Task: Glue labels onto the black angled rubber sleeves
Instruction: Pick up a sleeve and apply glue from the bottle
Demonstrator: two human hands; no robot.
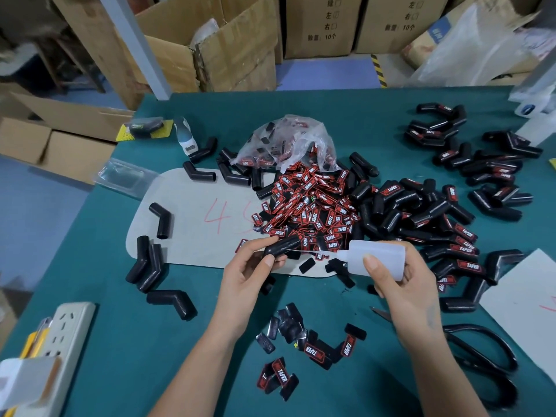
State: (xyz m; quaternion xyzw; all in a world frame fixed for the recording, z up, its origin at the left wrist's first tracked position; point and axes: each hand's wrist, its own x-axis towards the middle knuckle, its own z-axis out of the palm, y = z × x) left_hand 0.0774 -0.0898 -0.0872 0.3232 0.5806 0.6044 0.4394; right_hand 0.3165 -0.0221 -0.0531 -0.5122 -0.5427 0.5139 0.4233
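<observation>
A white power strip (64, 332) lies at the near left edge of the green table (126, 341), and black scissors (481, 353) lie at the near right beside a white sheet of paper (523, 302). A grey card (192, 218) with red numbers on it lies flat in the middle of the table, and a clear plastic tray (125, 177) sits just left of it. Big brown cardboard boxes (228, 46) stand on the floor behind the table.
</observation>
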